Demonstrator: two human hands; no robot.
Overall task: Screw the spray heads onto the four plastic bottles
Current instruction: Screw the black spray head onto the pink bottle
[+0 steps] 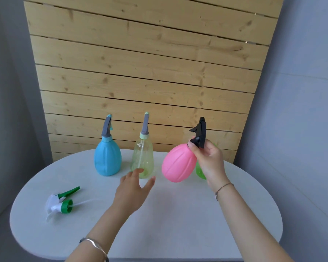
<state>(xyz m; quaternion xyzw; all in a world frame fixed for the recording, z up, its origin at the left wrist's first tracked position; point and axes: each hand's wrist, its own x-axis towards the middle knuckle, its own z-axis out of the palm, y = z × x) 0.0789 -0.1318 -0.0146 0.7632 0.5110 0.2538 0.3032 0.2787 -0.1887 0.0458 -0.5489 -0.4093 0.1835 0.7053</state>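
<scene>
My right hand (206,157) holds the pink bottle (178,163) tilted in the air by the black spray head (199,133) on its neck. My left hand (134,186) hovers open over the table, fingers spread, just left of the pink bottle and touching nothing. A blue bottle (107,157) with a grey spray head stands upright at the back left. Beside it stands a clear yellow-green bottle (143,157), also with a grey head. A green bottle (201,172) is mostly hidden behind my right hand. A loose green-and-white spray head (62,202) lies on the table at the left.
The white oval table (169,224) carries everything. A wooden slat panel (140,72) rises straight behind the bottles, with grey walls on both sides. The table's front edge lies near my forearms.
</scene>
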